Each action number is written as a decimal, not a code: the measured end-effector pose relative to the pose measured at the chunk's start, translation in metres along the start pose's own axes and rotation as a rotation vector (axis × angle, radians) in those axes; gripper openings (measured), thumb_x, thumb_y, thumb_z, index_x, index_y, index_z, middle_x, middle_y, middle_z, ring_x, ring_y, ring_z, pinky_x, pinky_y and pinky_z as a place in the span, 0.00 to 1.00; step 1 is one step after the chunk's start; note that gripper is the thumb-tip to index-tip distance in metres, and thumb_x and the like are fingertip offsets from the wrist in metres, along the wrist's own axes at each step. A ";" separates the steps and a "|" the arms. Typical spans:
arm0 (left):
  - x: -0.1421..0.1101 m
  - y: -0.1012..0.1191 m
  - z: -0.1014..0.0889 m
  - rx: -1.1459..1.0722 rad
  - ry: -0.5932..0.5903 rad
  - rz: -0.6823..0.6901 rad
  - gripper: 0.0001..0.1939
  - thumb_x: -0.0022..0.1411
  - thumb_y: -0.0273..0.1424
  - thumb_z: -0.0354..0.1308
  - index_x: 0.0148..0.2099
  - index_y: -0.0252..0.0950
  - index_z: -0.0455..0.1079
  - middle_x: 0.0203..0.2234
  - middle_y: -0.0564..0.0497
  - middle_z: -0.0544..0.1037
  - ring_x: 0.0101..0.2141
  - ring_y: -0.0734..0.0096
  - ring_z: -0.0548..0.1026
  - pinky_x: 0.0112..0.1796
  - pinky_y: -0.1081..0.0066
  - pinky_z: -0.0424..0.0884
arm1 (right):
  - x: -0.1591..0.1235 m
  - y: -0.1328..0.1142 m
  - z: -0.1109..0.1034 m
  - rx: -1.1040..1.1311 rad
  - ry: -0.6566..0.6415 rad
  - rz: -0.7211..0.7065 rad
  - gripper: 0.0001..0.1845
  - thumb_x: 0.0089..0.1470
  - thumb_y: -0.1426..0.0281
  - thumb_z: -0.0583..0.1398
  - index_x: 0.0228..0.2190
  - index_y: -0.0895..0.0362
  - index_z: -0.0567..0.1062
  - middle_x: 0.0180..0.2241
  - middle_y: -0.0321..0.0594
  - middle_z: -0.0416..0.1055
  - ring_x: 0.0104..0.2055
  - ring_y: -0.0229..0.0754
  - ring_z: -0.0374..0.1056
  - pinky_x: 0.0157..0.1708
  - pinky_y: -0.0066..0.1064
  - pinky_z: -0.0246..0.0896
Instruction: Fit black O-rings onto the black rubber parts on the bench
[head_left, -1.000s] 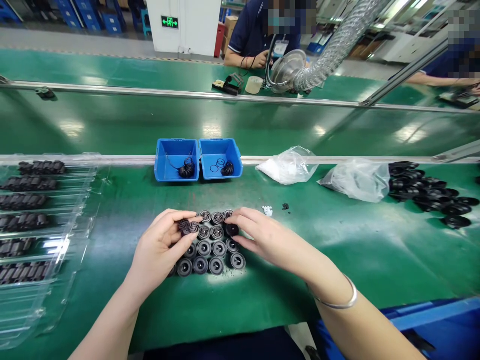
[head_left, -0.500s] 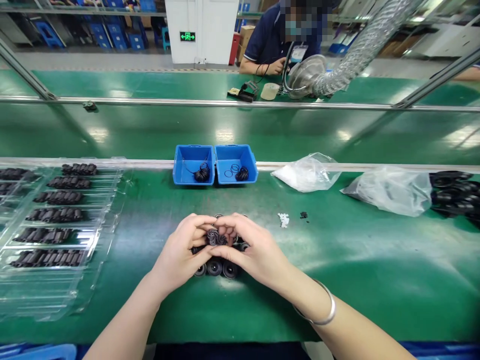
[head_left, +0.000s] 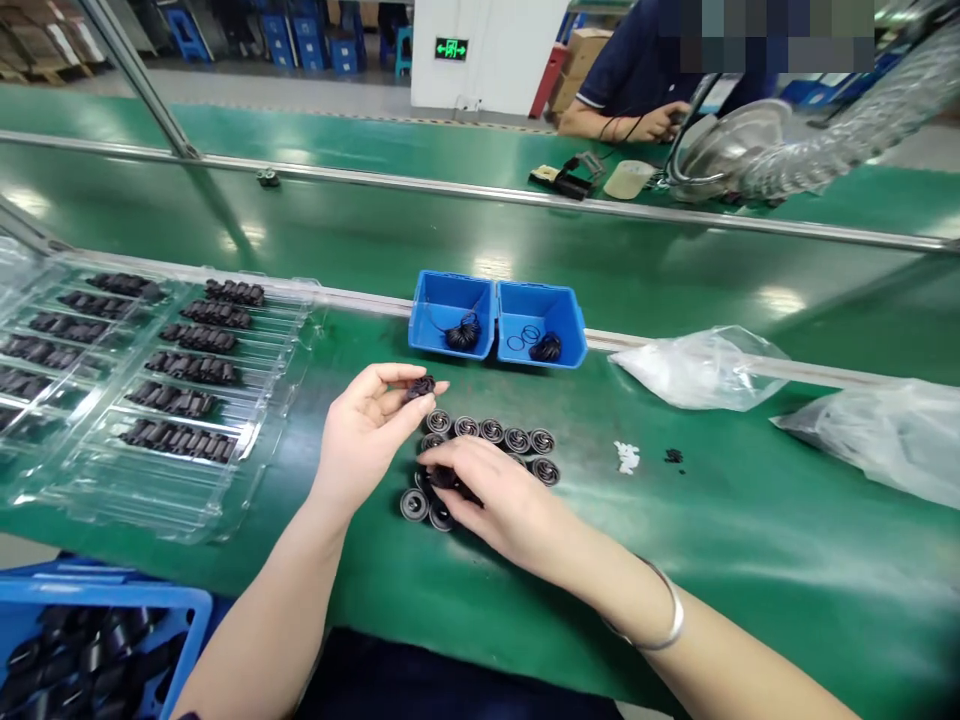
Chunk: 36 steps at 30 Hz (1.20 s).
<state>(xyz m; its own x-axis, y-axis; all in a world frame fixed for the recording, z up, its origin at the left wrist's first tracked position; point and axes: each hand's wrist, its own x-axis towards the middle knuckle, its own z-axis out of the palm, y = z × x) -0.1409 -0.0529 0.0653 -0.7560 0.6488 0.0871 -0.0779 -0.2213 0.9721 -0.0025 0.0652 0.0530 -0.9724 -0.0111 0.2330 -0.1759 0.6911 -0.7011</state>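
Observation:
My left hand pinches a small black ribbed part between thumb and fingertips, raised behind the left end of a group of round parts. Lower and to the right, my right hand closes its thumb and fingers on a dark part among the group. Whether that part sits inside one of the round ones, I cannot tell. The round black parts have swirled vanes in some openings, while a front one shows a plain centre hole. My right hand and forearm cover several of them.
Clear plastic trays with rows of black ribbed parts lie left. Two blue bins at the back hold black rings. Right are white bits, black bits and plastic bags. A blue crate holds black parts. A co-worker's hand shows beyond.
My hands, together around small ribbed parts before, are now apart. The left has risen with one part; the right is down at the round parts. The view has turned left, showing the blue crate.

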 end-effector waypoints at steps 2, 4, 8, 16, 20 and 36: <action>0.001 -0.002 0.000 -0.006 0.010 -0.012 0.10 0.60 0.26 0.66 0.45 0.36 0.72 0.39 0.50 0.80 0.47 0.60 0.81 0.44 0.69 0.79 | 0.002 0.002 0.006 -0.043 -0.040 -0.013 0.19 0.61 0.79 0.56 0.52 0.55 0.67 0.48 0.46 0.72 0.52 0.48 0.67 0.54 0.47 0.67; 0.001 -0.002 -0.001 -0.016 -0.001 -0.026 0.10 0.60 0.26 0.65 0.45 0.36 0.72 0.39 0.50 0.80 0.47 0.60 0.81 0.44 0.69 0.78 | 0.002 0.004 0.007 -0.075 -0.056 -0.013 0.19 0.61 0.79 0.55 0.52 0.56 0.67 0.47 0.46 0.72 0.52 0.48 0.67 0.54 0.48 0.66; 0.000 -0.002 -0.001 -0.033 -0.023 -0.050 0.10 0.61 0.27 0.65 0.45 0.36 0.72 0.39 0.50 0.80 0.47 0.62 0.81 0.46 0.69 0.77 | 0.004 0.004 0.006 -0.109 -0.048 -0.034 0.17 0.62 0.79 0.54 0.51 0.58 0.68 0.46 0.47 0.72 0.51 0.48 0.67 0.53 0.47 0.67; 0.000 -0.001 -0.003 0.023 -0.021 -0.064 0.10 0.61 0.28 0.65 0.46 0.36 0.72 0.40 0.49 0.81 0.47 0.62 0.80 0.49 0.65 0.77 | 0.008 -0.002 0.002 -0.178 -0.074 -0.050 0.14 0.63 0.74 0.56 0.51 0.58 0.68 0.45 0.49 0.72 0.50 0.49 0.68 0.51 0.48 0.69; -0.002 -0.001 -0.002 0.125 -0.055 -0.043 0.12 0.60 0.27 0.65 0.47 0.38 0.72 0.41 0.49 0.81 0.46 0.64 0.80 0.49 0.65 0.78 | 0.004 -0.003 -0.021 -0.101 0.123 0.107 0.20 0.60 0.67 0.62 0.52 0.53 0.67 0.47 0.47 0.70 0.49 0.48 0.69 0.49 0.45 0.71; -0.005 -0.006 0.003 0.342 -0.173 0.043 0.10 0.61 0.25 0.62 0.46 0.39 0.72 0.41 0.50 0.74 0.46 0.65 0.80 0.48 0.67 0.79 | -0.011 0.004 -0.033 0.012 0.313 0.154 0.08 0.61 0.72 0.59 0.43 0.54 0.73 0.41 0.43 0.73 0.38 0.40 0.72 0.37 0.34 0.73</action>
<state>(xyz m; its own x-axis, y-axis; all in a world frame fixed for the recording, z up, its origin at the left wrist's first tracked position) -0.1351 -0.0531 0.0598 -0.6310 0.7638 0.1360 0.1942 -0.0142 0.9809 0.0129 0.0916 0.0698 -0.8938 0.3164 0.3178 -0.0341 0.6586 -0.7517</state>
